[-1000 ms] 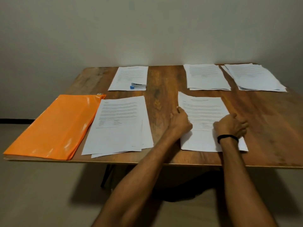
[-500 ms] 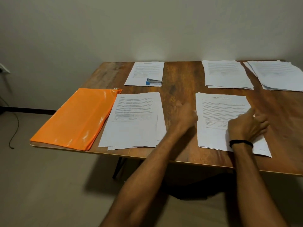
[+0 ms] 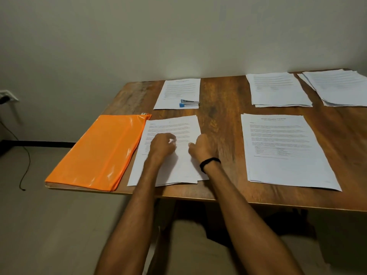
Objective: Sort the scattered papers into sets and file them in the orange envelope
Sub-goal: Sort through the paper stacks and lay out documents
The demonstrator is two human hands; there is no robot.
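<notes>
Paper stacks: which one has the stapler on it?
The back-left stack: the blue stapler lies on its near right corner. Nothing lies on the rest.

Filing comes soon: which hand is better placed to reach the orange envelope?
Probably left: left hand sits on the paper stack nearer the orange envelope; right hand is at the stack's far edge.

Both forearms reach forward; left grip (image 3: 162, 144) and right grip (image 3: 200, 147) lie knuckles-up, fingers curled, close together on the papers (image 3: 178, 126); blur hides any pinch.
</notes>
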